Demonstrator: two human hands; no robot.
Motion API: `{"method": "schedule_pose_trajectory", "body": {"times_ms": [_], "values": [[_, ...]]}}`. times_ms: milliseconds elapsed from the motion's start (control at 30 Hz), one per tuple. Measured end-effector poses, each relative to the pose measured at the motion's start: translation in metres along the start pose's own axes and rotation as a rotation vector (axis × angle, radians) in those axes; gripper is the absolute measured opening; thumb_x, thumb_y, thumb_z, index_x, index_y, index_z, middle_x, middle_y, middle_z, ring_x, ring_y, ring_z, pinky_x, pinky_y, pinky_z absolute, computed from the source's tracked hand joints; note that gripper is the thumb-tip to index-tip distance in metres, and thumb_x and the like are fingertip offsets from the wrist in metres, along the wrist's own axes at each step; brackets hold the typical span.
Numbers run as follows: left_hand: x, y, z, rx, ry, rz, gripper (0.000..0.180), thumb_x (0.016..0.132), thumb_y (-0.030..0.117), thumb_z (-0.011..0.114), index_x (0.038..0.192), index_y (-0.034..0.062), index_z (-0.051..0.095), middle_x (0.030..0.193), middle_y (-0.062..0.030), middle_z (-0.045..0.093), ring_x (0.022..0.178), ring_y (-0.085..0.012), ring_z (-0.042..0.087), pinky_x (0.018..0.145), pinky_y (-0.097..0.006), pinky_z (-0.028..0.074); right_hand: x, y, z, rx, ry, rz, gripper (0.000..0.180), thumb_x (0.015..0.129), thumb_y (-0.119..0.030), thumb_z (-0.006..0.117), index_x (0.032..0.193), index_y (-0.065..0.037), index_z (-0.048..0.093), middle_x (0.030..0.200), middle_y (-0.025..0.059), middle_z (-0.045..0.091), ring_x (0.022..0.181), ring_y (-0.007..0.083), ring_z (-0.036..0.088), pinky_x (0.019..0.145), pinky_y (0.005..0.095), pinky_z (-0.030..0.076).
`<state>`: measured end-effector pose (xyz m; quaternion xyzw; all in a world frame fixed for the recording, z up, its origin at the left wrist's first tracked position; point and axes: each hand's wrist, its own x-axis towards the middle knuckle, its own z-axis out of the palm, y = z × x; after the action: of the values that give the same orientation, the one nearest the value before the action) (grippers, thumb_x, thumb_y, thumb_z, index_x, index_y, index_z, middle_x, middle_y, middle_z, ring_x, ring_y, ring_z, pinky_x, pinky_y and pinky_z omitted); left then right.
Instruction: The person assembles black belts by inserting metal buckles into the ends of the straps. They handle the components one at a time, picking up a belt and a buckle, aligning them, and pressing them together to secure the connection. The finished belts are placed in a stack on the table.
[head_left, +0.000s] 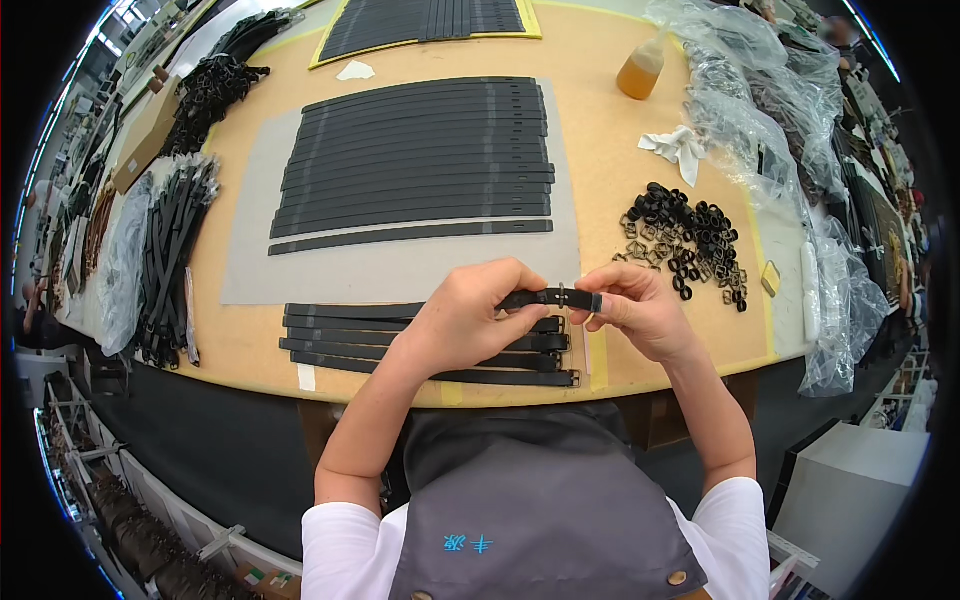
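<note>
A black belt (535, 299) is held above the near part of the table, its end turned to the right. My left hand (465, 312) grips it with thumb and forefinger, palm side hidden. My right hand (640, 308) pinches the end of the same belt, just right of a small metal buckle (563, 295). The belt's other end runs left behind my left hand. Beneath my hands lie several black belts with buckles (335, 348), buckle ends to the right. Beyond them, a single black strap (400, 238) lies below a close row of straps (410, 150).
Black loops and metal buckles (690, 235) are heaped at the right. Behind them are a white cloth (680, 148) and a bottle of amber liquid (640, 72). Plastic wrap (750, 110) covers the right side. Bundled straps (178, 250) and a cardboard box (148, 135) stand left.
</note>
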<state>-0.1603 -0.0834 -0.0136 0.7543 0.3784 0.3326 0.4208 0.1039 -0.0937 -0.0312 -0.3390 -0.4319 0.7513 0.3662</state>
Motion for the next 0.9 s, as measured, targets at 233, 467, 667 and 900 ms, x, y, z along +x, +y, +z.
{"method": "schedule_pose_trajectory", "body": {"times_ms": [233, 467, 667, 900], "values": [[-0.002, 0.008, 0.008, 0.1, -0.012, 0.16, 0.022, 0.081, 0.002, 0.08, 0.101, 0.0015, 0.071, 0.081, -0.0082, 0.069, 0.065, -0.0183, 0.066, 0.055, -0.031, 0.05, 0.003, -0.023, 0.035, -0.195, 0.051, 0.115, 0.029, 0.091, -0.016, 0.081, 0.111, 0.001, 0.068, 0.093, 0.0014, 0.071, 0.082, 0.0039, 0.063, 0.07, 0.0209, 0.051], [-0.002, 0.006, 0.013, 0.128, -0.056, 0.184, 0.027, 0.08, 0.003, 0.081, 0.103, 0.0015, 0.068, 0.086, -0.0096, 0.071, 0.071, -0.0221, 0.07, 0.06, -0.031, 0.056, 0.007, -0.017, 0.038, -0.407, 0.045, 0.169, 0.02, 0.095, -0.016, 0.074, 0.103, 0.001, 0.069, 0.084, 0.0005, 0.07, 0.068, 0.0018, 0.06, 0.06, 0.0199, 0.048], [-0.004, 0.005, 0.005, 0.096, -0.037, 0.07, 0.026, 0.078, 0.004, 0.082, 0.099, 0.0018, 0.067, 0.085, -0.0092, 0.071, 0.074, -0.0193, 0.071, 0.062, -0.029, 0.057, 0.006, -0.017, 0.034, -0.341, 0.082, 0.219, 0.02, 0.095, -0.021, 0.075, 0.099, -0.002, 0.069, 0.081, -0.0018, 0.068, 0.066, 0.0021, 0.061, 0.059, 0.0197, 0.05], [-0.003, 0.001, 0.003, 0.062, -0.037, 0.056, 0.024, 0.076, 0.002, 0.081, 0.095, 0.0016, 0.066, 0.082, -0.0085, 0.07, 0.073, -0.018, 0.069, 0.06, -0.029, 0.057, 0.008, -0.018, 0.032, -0.338, 0.061, 0.219, 0.022, 0.096, -0.023, 0.075, 0.098, -0.003, 0.069, 0.079, -0.0023, 0.067, 0.065, 0.0024, 0.061, 0.058, 0.0192, 0.049]]}}
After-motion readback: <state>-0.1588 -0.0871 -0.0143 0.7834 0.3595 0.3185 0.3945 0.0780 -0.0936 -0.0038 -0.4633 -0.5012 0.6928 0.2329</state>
